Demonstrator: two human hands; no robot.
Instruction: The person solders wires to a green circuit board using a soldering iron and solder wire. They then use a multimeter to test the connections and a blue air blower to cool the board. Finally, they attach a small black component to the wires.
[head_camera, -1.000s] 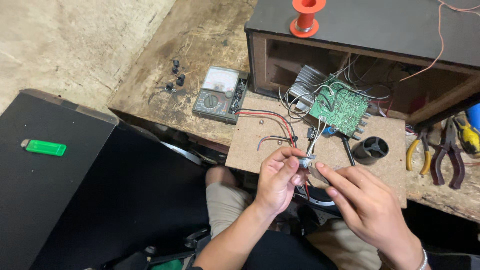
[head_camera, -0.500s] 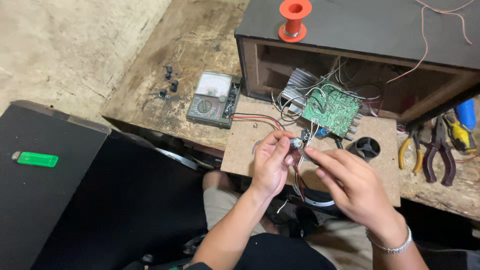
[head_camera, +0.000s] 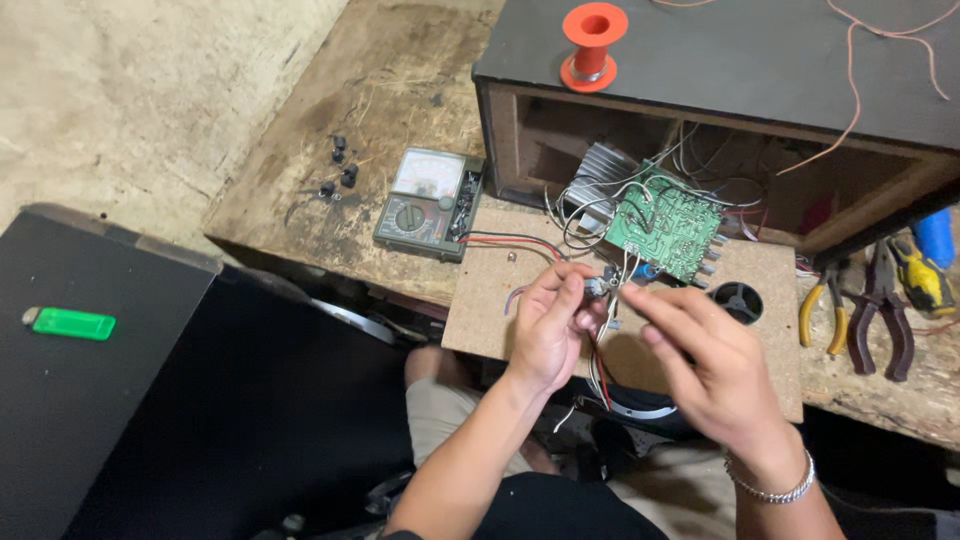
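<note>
The left hand (head_camera: 548, 325) pinches a small wired part (head_camera: 598, 287) just below the green circuit board (head_camera: 665, 225) — the right hand (head_camera: 705, 365) pinches beside it, fingertips hiding the part's shape.

Analog multimeter (head_camera: 428, 203), orange spool (head_camera: 593, 44), pliers (head_camera: 880, 310), green lighter (head_camera: 73, 323) — misc. bench stuff

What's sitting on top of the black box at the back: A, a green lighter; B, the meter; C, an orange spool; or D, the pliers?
C: the orange spool stands on the black box; the lighter, pliers and meter lie elsewhere.
</note>
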